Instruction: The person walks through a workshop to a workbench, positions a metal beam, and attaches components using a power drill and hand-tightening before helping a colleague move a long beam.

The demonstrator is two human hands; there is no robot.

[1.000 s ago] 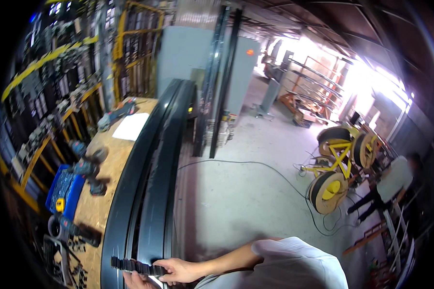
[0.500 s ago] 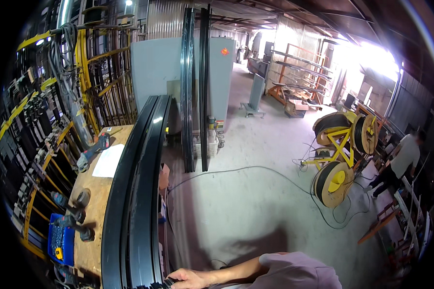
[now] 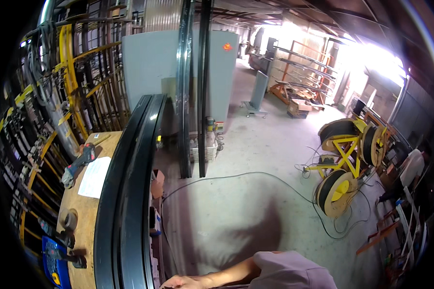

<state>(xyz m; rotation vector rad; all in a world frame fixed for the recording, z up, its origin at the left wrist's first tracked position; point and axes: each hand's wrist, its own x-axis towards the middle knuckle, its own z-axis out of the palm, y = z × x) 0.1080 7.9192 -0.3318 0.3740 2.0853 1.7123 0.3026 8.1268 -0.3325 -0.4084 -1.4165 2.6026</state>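
Long black metal profiles (image 3: 137, 207) lie side by side along the wooden workbench (image 3: 86, 226), running away from me. At the lower edge, my right hand (image 3: 182, 282) is beside their near end. Its fingers look curled, but the picture's edge cuts them off, and what they hold cannot be made out. My left hand is out of view. On the bench left of the profiles are a white paper sheet (image 3: 95, 177), a cordless power tool (image 3: 79, 164) and a roll of tape (image 3: 68, 219). More cordless tools (image 3: 65, 255) stand by a blue bin (image 3: 48, 267).
Yellow racks (image 3: 70, 77) packed with profiles line the left. Two upright black profile bundles (image 3: 184, 96) stand before a grey panel (image 3: 149, 62). A cable (image 3: 255, 173) crosses the floor to yellow-framed reels (image 3: 340, 192). A person (image 3: 412, 168) is at far right.
My view has shifted, and the bench and profiles appear lower and further left. My right hand has moved slightly left and down in the picture. The person at right has moved.
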